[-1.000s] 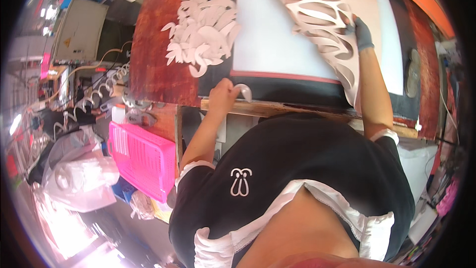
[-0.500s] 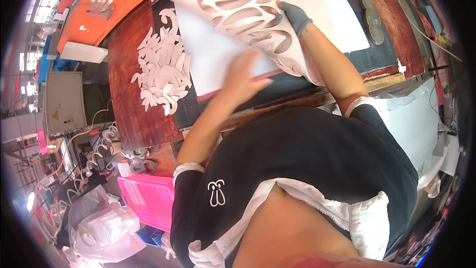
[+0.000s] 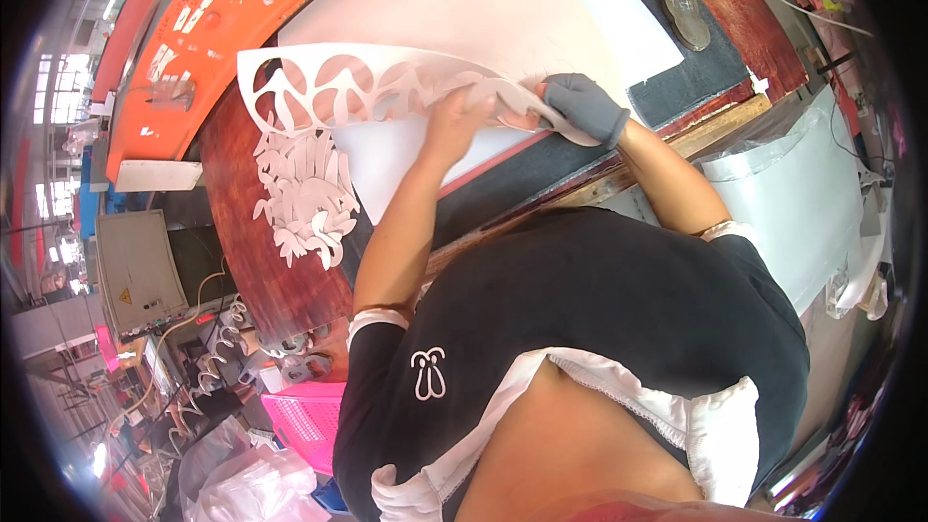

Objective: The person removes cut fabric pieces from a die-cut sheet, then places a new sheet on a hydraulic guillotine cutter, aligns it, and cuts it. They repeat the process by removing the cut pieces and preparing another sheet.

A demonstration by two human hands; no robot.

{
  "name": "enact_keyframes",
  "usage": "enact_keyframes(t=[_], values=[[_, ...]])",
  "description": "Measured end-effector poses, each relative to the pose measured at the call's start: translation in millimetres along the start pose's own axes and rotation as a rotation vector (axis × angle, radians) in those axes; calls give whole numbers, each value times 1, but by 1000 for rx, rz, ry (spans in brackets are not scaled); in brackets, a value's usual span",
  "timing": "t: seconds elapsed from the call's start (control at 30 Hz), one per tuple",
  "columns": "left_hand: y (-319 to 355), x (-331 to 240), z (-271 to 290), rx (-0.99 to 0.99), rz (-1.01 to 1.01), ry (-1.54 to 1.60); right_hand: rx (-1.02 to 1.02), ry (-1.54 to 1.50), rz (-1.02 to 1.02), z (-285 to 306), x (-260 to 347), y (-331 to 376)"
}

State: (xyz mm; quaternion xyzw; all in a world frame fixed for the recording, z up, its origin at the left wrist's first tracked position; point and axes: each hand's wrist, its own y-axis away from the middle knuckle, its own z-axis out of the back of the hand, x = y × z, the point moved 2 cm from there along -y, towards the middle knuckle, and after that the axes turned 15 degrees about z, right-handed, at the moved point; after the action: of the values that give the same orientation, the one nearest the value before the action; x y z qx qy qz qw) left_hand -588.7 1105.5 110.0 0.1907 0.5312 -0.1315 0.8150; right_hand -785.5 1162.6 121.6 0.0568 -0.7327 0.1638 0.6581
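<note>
A pale pink sheet [image 3: 445, 0] lies over a white board [image 3: 643, 39], and its near part, pierced by rows of oval holes, is lifted and curled over as a perforated strip [image 3: 338, 116]. My bare left hand [image 3: 456, 124] is closed on the strip near its middle, its fingertips partly hidden among the cut-outs. In a grey fingerless glove, my right hand [image 3: 582, 108] grips the strip's right end between thumb and fingers. Left of the board is a heap of curved pink cut pieces [image 3: 307, 195]; the strip's left end hangs above its far side.
A sole-shaped block [image 3: 680, 5] rests on the dark mat at the far right. An orange machine beam [image 3: 208, 24] crosses the far left. The reddish table [image 3: 242, 261] has a wooden front edge. A pink basket [image 3: 307, 420] and plastic bags [image 3: 251, 483] stand low on the left.
The perforated part has swung from a raised diagonal down toward me and to the left. My left hand has gone from free and blurred to holding it; my right hand has come nearer.
</note>
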Motion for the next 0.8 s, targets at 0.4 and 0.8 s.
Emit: enact_keyframes(t=[0.4,0.8], values=[[4,-32,54,-117,-41,238,-153,-330,-85,-34,32,-46],[20,-23,33,-540,-396,-293,-312,-668,-182,-19,45,-74]])
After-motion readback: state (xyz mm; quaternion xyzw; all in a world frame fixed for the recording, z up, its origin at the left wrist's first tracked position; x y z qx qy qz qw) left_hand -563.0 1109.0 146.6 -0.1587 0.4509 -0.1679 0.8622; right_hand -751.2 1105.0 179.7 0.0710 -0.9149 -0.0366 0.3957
